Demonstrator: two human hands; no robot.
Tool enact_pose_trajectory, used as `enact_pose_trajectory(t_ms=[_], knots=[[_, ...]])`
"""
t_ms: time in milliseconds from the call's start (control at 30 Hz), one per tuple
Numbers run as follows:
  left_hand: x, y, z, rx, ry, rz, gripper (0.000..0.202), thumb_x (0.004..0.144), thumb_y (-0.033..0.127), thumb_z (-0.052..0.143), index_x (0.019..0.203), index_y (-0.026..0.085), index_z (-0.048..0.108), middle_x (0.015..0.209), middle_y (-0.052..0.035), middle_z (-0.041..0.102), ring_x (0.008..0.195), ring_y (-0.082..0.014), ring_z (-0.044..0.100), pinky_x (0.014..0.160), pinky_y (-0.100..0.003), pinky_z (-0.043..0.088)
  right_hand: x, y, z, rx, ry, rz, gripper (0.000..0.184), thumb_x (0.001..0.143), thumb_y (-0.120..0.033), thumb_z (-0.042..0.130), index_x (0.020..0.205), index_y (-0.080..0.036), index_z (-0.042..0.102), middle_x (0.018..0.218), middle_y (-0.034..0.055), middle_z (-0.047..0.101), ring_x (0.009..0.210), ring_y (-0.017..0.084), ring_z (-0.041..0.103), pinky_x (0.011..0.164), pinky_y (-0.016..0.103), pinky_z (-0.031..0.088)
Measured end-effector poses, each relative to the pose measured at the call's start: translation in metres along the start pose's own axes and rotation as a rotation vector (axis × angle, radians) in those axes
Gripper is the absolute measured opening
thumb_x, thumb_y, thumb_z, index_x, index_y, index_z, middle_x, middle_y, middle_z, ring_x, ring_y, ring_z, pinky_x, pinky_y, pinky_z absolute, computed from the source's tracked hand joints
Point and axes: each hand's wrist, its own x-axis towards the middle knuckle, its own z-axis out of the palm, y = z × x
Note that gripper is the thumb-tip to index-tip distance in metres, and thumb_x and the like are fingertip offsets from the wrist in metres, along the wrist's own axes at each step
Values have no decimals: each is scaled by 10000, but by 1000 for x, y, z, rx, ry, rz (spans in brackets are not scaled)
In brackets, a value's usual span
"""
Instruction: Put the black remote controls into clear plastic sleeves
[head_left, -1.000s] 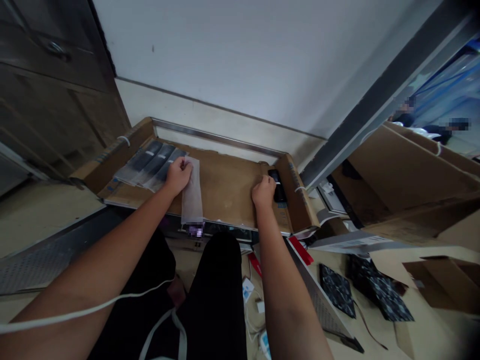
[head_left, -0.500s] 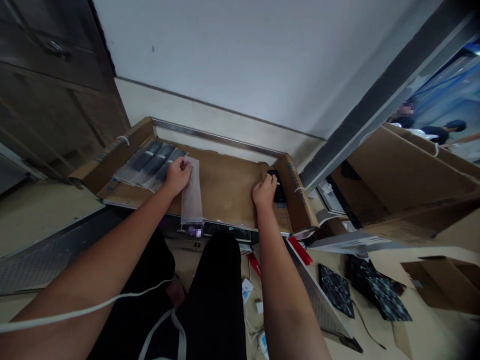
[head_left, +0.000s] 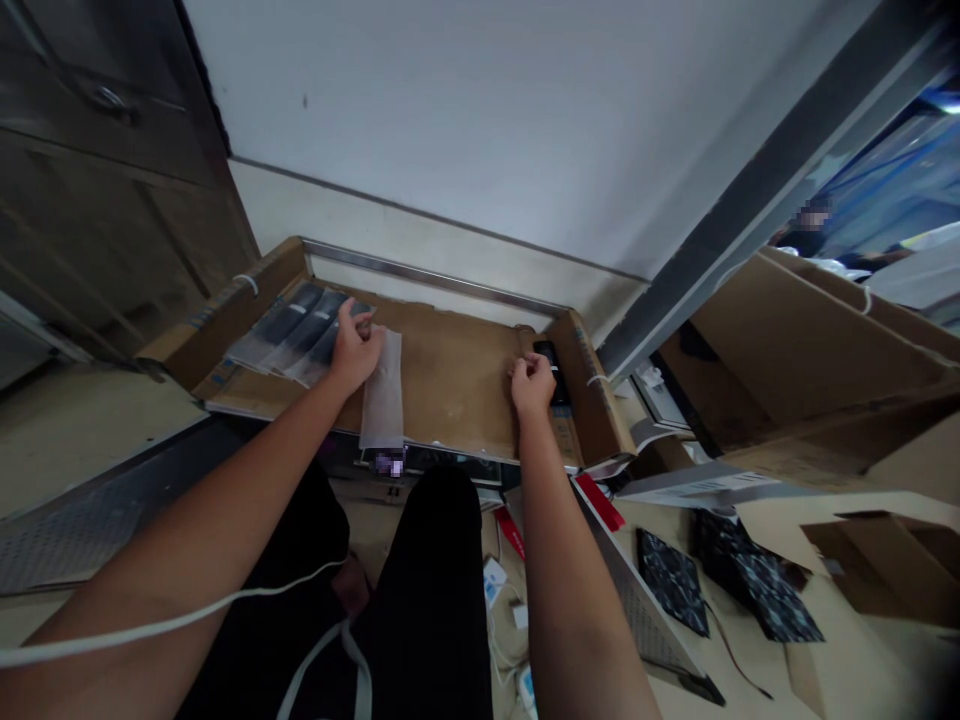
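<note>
Your left hand (head_left: 356, 347) lies on the far end of a thin, cloudy plastic bag (head_left: 382, 400). The bag rests flat on the cardboard tray (head_left: 457, 385) in front of you, and its near end hangs a little over the tray's front edge. Your fingers are bent down onto the bag with the thumb spread out to the side. From this angle you cannot tell whether they pinch the film or only press on it. The bag looks empty, very light and limp, so it will likely droop and fold if you lift it by one corner, and the smooth film may slip between dry fingertips. The open far end under your fingers looks like the best place to take hold, thumb below and fingers above. A flat palm should keep it from sliding on the cardboard. Just to the left, touching your hand, a fanned row of filled bags (head_left: 289, 325) with dark contents leans toward the tray's left wall, and these look easy to nudge out of order. Your right hand (head_left: 533, 383) sits well apart, near the tray's right wall, with the fingers curled in beside a small black device (head_left: 550, 357). Whether they touch or grip it cannot be made out. That device looks rigid and heavier than the bag, and its long sides seem the surest grip. A white cable (head_left: 187, 615) runs across your lap, clear of both hands.
</note>
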Motion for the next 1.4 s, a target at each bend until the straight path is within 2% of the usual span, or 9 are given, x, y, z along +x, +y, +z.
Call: enact_pose_trajectory(t_ms=[100, 233, 300, 367, 467, 700, 900, 1267, 1400], knots=[[-6, 9, -2, 156, -83, 101, 711, 844, 276, 660, 1498, 226, 386, 1492, -164, 530, 1307, -251, 591, 1061, -388, 516, 3, 7, 4, 101, 46, -5, 316, 870, -331, 515, 1069, -136, 664, 920, 115, 742, 831, 244, 683, 802, 336, 516], [-19, 29, -2, 659, -460, 273, 619, 937, 437, 569, 1479, 150, 493, 1618, -171, 411, 1527, -308, 341, 1275, -482, 247, 5, 12, 6, 150, 75, -31, 267, 827, -360, 526, 946, -170, 669, 819, 82, 722, 758, 244, 671, 763, 342, 511], [-24, 40, 1, 895, -660, 242, 732, 983, 557, 462, 1568, 121, 400, 1685, -177, 287, 1572, -356, 223, 1284, -564, 147, 5, 12, 6, 138, 72, -31, 258, 821, -366, 519, 919, -178, 667, 792, 78, 715, 743, 248, 672, 749, 343, 506], [-26, 49, 5, 1035, -754, 189, 814, 1006, 618, 349, 1634, 107, 267, 1721, -171, 161, 1593, -368, 125, 1279, -594, 104, 5, 11, 6, 131, 73, -26, 259, 820, -369, 510, 907, -181, 666, 787, 81, 715, 734, 251, 672, 733, 342, 502], [-28, 56, 10, 1093, -775, 176, 885, 1005, 659, 273, 1654, 68, 161, 1729, -176, 71, 1603, -350, 73, 1283, -565, 106, 4, 9, 4, 112, 82, -36, 255, 817, -366, 503, 894, -186, 666, 777, 79, 716, 739, 254, 670, 734, 342, 493], [-52, 63, -1, 1067, -669, 300, 837, 1021, 630, 233, 1633, 60, 235, 1720, -184, 146, 1600, -348, 108, 1277, -596, 79, 3, 7, 3, 107, 80, -31, 241, 813, -354, 504, 874, -187, 667, 768, 77, 715, 732, 254, 668, 727, 340, 489], [-82, 65, -13, 1083, -827, 287, 937, 993, 690, 262, 1628, 3, 208, 1710, -224, 136, 1602, -340, 97, 1291, -514, 93, 3, 9, 4, 122, 79, -23, 246, 813, -347, 514, 895, -187, 682, 766, 71, 715, 735, 248, 660, 753, 343, 501], [-23, 54, 18, 971, -828, 365, 830, 1015, 587, 274, 1627, 30, 219, 1715, -189, 175, 1599, -296, 142, 1291, -448, 122, 4, 9, 4, 113, 83, -31, 237, 810, -322, 495, 884, -192, 679, 769, 75, 716, 735, 249, 650, 744, 338, 493], [-33, 61, 16, 1007, -777, 294, 849, 1001, 602, 294, 1610, 13, 238, 1702, -228, 188, 1594, -343, 143, 1278, -510, 148, 5, 12, 6, 134, 78, -37, 236, 818, -329, 495, 888, -196, 676, 760, 68, 713, 730, 246, 650, 742, 334, 499]])
